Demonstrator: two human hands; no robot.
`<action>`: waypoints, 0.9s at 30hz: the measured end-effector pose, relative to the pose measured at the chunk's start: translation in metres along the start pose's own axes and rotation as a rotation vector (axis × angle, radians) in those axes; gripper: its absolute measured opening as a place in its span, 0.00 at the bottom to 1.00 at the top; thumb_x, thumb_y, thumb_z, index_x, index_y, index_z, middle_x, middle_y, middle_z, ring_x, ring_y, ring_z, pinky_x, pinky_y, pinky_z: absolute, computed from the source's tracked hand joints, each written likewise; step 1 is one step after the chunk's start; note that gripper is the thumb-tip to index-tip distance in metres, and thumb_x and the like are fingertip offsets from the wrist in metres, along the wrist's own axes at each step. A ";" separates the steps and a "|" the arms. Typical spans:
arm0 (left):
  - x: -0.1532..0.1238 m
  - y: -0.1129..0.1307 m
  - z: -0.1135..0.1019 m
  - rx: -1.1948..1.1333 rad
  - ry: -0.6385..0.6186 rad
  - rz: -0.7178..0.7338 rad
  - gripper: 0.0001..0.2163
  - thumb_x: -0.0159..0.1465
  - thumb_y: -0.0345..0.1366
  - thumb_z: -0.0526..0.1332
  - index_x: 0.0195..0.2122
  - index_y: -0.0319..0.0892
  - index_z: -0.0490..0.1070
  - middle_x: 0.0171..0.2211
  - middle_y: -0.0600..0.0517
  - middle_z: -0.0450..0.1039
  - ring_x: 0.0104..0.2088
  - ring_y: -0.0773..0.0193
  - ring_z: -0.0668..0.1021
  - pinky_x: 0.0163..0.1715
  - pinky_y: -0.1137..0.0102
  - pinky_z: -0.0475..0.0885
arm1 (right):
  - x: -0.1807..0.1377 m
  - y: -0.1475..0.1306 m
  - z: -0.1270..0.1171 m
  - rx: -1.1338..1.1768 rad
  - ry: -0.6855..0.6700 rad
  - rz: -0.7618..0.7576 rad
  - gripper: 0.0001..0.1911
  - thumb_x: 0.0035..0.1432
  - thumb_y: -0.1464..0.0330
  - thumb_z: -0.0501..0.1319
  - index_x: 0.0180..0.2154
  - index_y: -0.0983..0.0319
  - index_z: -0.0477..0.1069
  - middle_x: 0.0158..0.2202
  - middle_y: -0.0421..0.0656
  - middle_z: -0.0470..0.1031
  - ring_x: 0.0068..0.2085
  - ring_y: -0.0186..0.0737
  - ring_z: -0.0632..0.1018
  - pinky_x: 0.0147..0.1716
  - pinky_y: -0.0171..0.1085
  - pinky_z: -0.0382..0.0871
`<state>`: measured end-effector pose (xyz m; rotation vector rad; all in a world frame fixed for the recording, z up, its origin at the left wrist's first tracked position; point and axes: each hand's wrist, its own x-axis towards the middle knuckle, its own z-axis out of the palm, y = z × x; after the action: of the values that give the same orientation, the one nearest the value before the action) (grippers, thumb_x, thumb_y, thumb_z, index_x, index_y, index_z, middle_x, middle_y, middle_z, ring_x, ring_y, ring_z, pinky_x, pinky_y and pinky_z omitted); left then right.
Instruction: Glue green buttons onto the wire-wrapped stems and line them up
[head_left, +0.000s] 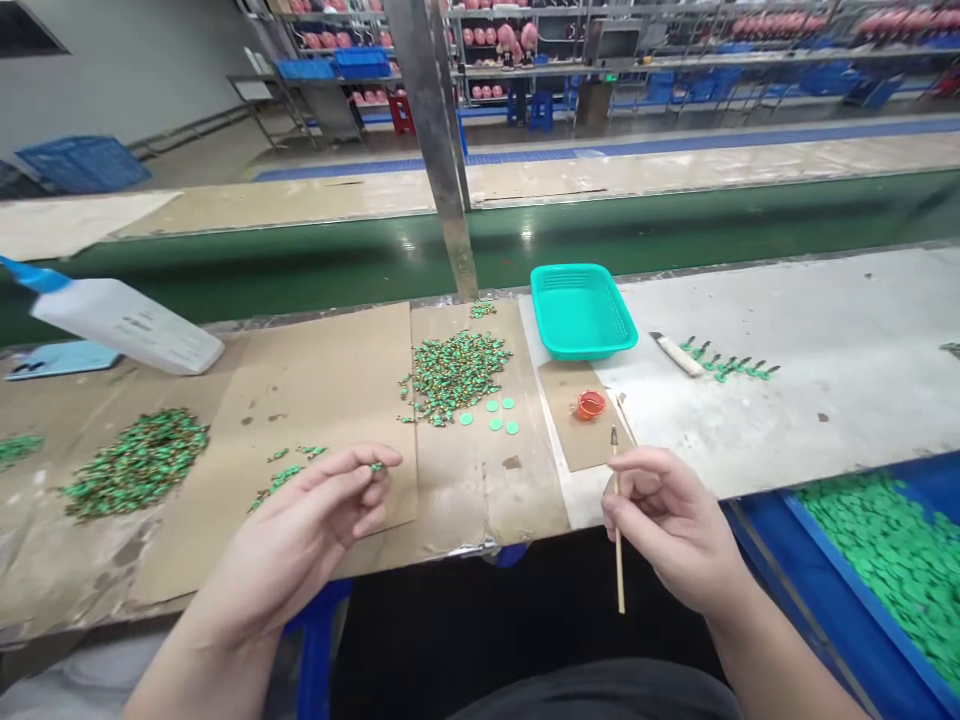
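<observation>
Along the near edge of the grey worktop [825, 400], two hands work over brown cardboard sheeting [352, 380]. Left hand [300, 515], lower centre-left, curled narrow, a small green piece [376, 466] held at the fingertips. Right hand [667, 525], lower centre-right, closed around a thin pale wooden stick [617, 540], near upright, dark tip [613, 436] pointing up. Just ahead of that tip, a small orange-red cup [591, 405] sits on a brown cardboard square [570, 435]. Centre of frame: a heap of tiny green-and-gold pieces [455, 377], with flat round green discs [491, 412] just below it. A few loose green pieces [281, 478] lie just beyond the left hand, and a larger green-and-gold heap [135, 463] lies further left. Beyond the discs, a teal plastic mesh basket [581, 310]. To its right, a white-handled craft knife [676, 354] lies beside a row of green pieces [724, 360]. Far left, a white plastic bottle with a blue nozzle [120, 325] lies on its side. Lower right, a blue bin [825, 610] is packed with green discs [885, 570].
</observation>
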<state>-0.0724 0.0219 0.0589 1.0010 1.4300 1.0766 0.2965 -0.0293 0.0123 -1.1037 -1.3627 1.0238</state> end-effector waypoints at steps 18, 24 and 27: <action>0.000 -0.043 0.040 -0.040 0.059 0.066 0.22 0.52 0.56 0.86 0.37 0.47 0.86 0.30 0.50 0.82 0.28 0.64 0.79 0.29 0.73 0.79 | 0.099 -0.010 0.081 -0.800 -0.325 0.077 0.16 0.75 0.70 0.60 0.53 0.63 0.86 0.52 0.54 0.85 0.50 0.52 0.86 0.53 0.49 0.80; -0.008 -0.046 0.028 -0.027 0.062 0.100 0.19 0.56 0.55 0.85 0.37 0.49 0.86 0.32 0.50 0.82 0.28 0.64 0.79 0.28 0.73 0.80 | 0.117 -0.012 0.100 -1.004 -0.403 0.085 0.14 0.79 0.66 0.61 0.49 0.64 0.85 0.51 0.54 0.83 0.46 0.51 0.84 0.42 0.44 0.72; -0.011 -0.053 0.021 -0.027 0.068 0.098 0.18 0.59 0.56 0.84 0.39 0.50 0.86 0.36 0.50 0.85 0.30 0.63 0.80 0.29 0.74 0.81 | 0.115 -0.015 0.100 -1.001 -0.482 0.076 0.11 0.78 0.66 0.63 0.48 0.63 0.85 0.50 0.52 0.84 0.46 0.49 0.85 0.44 0.44 0.72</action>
<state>-0.0518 0.0007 0.0091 1.0328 1.4294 1.2081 0.1937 0.0801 0.0433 -1.6879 -2.3637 0.6491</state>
